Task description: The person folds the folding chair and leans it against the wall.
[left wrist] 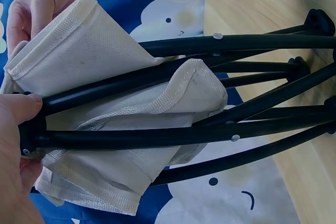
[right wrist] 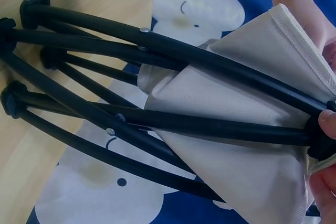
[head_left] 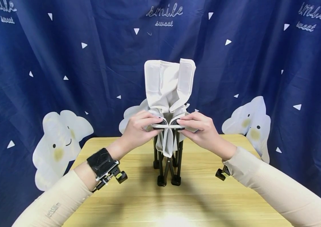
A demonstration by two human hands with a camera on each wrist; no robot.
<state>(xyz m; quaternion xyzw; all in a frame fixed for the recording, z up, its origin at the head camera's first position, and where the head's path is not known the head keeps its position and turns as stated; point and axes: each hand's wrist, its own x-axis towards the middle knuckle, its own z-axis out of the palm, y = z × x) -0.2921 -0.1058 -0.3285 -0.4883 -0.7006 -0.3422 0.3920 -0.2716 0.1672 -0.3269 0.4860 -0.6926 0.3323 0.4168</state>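
A small folding chair with off-white fabric (head_left: 164, 83) and black tube legs (head_left: 179, 157) stands folded upright in the middle of the table. My left hand (head_left: 141, 126) pinches the black corner joint on its left side, thumb and fingers around the fabric edge. On the other side, my right hand (head_left: 201, 129) grips the matching corner the same way. The two corners meet at the centre, and a fold of seat fabric (left wrist: 79, 51) hangs between the legs. Crossed tubes (right wrist: 220, 69) joined by rivets show in the right wrist view. Some fingertips are hidden behind the fabric.
Beneath the chair's black feet lies a light wooden table (head_left: 126, 201). Behind it hangs a dark blue curtain (head_left: 115, 56) with white clouds and triangles. A black strap with a camera mount (head_left: 103, 164) sits on the left wrist.
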